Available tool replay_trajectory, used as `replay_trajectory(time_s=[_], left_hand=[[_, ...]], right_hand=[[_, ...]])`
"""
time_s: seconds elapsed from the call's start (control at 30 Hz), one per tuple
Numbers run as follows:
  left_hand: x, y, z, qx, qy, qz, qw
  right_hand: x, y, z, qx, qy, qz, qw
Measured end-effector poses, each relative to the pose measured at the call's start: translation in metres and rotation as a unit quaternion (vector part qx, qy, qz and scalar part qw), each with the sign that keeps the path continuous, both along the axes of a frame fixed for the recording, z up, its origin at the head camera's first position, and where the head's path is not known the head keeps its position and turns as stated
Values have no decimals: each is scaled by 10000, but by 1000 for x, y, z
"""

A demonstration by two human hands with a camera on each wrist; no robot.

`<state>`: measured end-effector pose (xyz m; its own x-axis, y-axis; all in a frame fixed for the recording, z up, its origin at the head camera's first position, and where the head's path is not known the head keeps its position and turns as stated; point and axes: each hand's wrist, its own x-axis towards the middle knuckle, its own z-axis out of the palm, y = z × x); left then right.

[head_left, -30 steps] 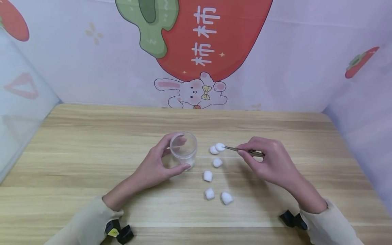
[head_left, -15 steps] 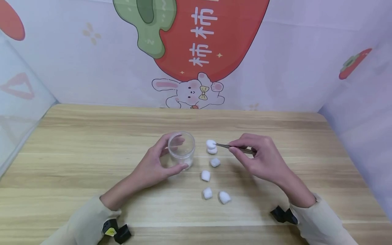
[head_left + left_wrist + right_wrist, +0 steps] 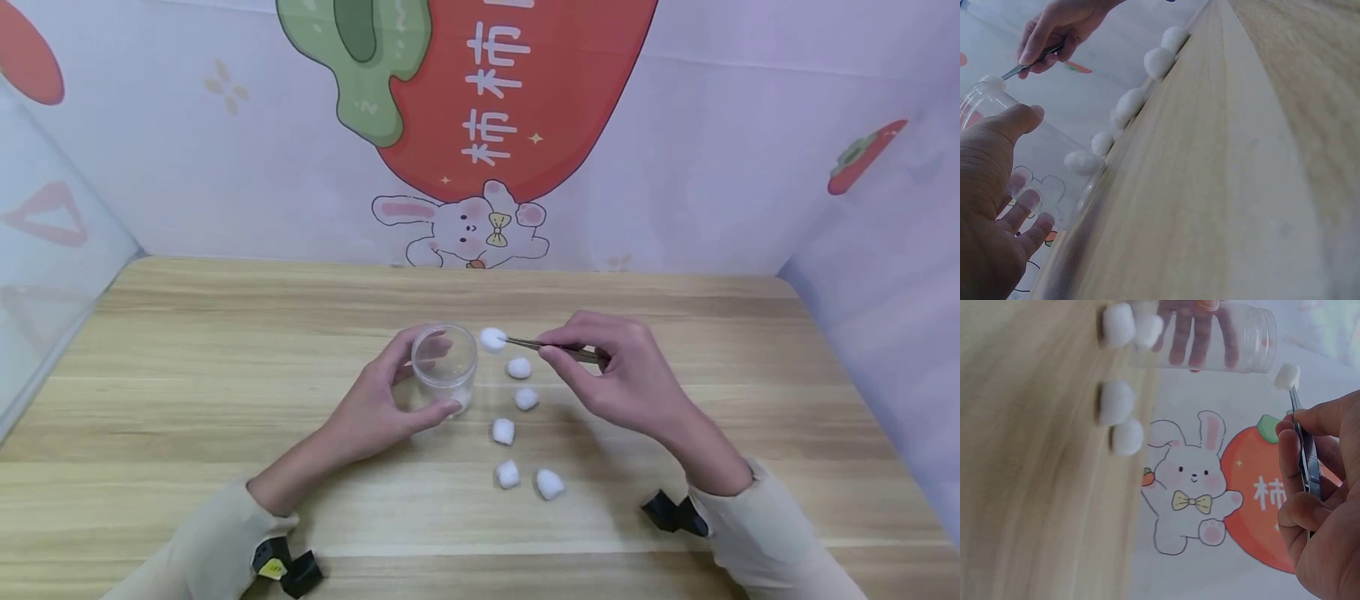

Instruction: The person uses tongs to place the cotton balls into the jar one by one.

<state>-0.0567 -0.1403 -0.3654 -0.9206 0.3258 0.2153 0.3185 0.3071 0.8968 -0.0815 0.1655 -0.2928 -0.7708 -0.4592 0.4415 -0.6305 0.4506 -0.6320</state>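
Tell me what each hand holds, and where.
Left hand: jar, around its side. Right hand: tweezers, behind their tips, which pinch a white ball by its edge.

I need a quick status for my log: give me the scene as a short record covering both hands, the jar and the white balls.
Left hand: grips the clear jar
Right hand: holds the tweezers
Held ball: white, pinched at the tweezer tips, raised beside the jar's rim, outside it
Jar: mouth up; a white ball shows through its wall near the base
Loose balls: five, white, on the table
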Motion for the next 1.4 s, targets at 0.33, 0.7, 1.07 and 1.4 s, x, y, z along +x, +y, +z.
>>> replay_trajectory(time_s=[0.33,0.7,1.07,1.4], left_hand=[[0,2,2,33,81,-60,9999],[0,3,3,14,33,-45,10000],[3,0,-2,-16,-54,44,10000],[3,1,-4,-10,-17,62,10000]], right_hand=[[-2,-14,7,106,453,142,9988],[0,-20,6,210,874,231,9957],[6,-25,7,567,1263,178,9902],[10,-25,7,672,1100,109,9916]])
